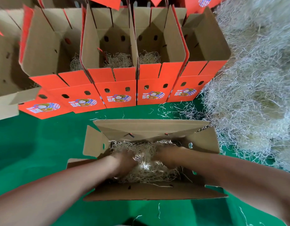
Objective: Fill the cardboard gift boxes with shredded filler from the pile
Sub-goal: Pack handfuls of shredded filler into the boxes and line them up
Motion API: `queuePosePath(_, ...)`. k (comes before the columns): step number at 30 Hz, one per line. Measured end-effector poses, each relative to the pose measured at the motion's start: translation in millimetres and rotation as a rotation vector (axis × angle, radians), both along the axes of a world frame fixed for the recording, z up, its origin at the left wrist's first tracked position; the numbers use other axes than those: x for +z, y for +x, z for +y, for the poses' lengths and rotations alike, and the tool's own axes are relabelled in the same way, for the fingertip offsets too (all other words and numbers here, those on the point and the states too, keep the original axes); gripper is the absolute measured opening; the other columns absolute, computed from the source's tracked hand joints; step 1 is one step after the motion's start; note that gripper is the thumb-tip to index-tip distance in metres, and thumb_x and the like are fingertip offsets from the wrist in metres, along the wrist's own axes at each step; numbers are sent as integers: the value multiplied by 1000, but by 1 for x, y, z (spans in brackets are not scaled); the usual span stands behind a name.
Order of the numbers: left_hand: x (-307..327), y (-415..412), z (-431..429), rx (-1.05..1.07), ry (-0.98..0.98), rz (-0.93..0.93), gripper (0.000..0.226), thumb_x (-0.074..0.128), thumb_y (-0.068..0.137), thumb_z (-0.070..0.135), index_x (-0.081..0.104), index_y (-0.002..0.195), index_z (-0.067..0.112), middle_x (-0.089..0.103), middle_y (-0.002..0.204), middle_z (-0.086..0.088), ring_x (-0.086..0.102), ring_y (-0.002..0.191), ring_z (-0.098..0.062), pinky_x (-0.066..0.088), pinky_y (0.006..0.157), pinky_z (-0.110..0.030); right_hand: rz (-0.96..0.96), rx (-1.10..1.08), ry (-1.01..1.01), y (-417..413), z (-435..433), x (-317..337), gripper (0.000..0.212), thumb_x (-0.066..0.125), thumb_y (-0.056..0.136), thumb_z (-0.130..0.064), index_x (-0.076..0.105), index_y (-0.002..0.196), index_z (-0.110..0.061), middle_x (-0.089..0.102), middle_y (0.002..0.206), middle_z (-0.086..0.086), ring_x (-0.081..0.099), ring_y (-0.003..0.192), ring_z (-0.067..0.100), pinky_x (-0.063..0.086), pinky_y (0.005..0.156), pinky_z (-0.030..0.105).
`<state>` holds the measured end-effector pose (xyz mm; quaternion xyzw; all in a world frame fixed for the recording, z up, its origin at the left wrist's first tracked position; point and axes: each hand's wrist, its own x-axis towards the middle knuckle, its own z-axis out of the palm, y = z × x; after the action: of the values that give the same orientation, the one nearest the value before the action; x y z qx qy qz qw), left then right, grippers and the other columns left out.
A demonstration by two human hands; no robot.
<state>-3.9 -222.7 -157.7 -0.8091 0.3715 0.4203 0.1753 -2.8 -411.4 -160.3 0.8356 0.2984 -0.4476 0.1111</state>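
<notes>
An open brown cardboard gift box (150, 128) stands on the green floor right in front of me, flaps spread outward. Pale shredded filler (147, 170) covers its bottom. Both my hands are down inside it: my left hand (123, 162) presses on the filler at the left side, my right hand (167, 156) on the right side. Motion blur hides how the fingers lie. A big pile of the same shredded filler (255, 88) rises along the right edge of the view.
A row of several open orange gift boxes (118, 93) stands behind, some with filler at the bottom. A plain brown box (5, 79) sits at far left. Loose strands (177, 110) litter the green floor (43, 144).
</notes>
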Motion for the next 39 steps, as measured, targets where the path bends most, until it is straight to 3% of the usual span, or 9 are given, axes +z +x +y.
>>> queuePosePath(4,-13,2,9,-77,212,19,45,38,98,28,35,142,20,26,150,-13,24,138,-33,21,109,-55,129,21,-139,4,-9,-3,66,51,91,-9,22,145,-33,-3,156,5,14,139,38,30,105,52)
queuePosePath(12,-6,9,-16,406,-267,-84,46,47,84,-7,49,129,2,31,148,-16,27,138,-30,19,113,-39,-82,4,83,11,20,33,20,56,87,-11,65,106,-11,65,99,7,64,85,24,55,69,34)
queuePosePath(16,-5,10,-10,406,-261,-15,31,49,83,-5,64,107,7,62,109,-12,59,88,-20,50,77,-26,360,-283,117,-3,31,44,44,50,90,-49,57,67,-12,54,62,-1,56,59,16,49,55,26)
queuePosePath(20,-1,14,-7,398,-180,-31,35,47,86,0,57,118,9,55,124,-12,55,112,-27,46,94,-33,397,-206,155,-14,38,39,29,54,92,-23,67,89,2,58,71,7,55,66,21,50,66,33)
queuePosePath(25,6,14,-4,185,27,58,45,45,94,12,40,138,12,47,137,-11,50,120,-26,42,93,-28,524,-623,389,11,32,60,25,38,97,-6,54,79,-11,58,66,0,53,40,4,40,36,16)
queuePosePath(27,7,9,-8,22,142,101,44,45,97,24,38,138,10,47,136,-12,50,120,-28,44,92,-33,364,-754,471,23,31,59,22,37,97,-4,53,83,-8,60,70,2,55,47,7,40,37,16)
queuePosePath(30,5,5,-10,61,-8,-30,32,46,95,16,52,125,8,58,119,-11,58,107,-28,50,80,-35,-42,-363,263,20,33,48,19,42,92,0,58,101,-3,58,88,8,56,71,17,42,55,21)
queuePosePath(34,-1,8,-10,402,-331,18,37,48,84,5,54,118,16,60,115,-6,60,99,-23,52,79,-32,94,2,-79,-2,24,13,55,49,91,-3,31,142,-12,40,142,13,43,126,28,42,98,37)
queuePosePath(39,-18,-3,-9,13,-10,224,65,52,91,29,19,146,35,5,157,-2,8,142,-31,20,109,-60,250,-8,-121,-7,10,-8,68,52,92,-12,19,146,-35,7,156,2,16,140,34,25,108,52)
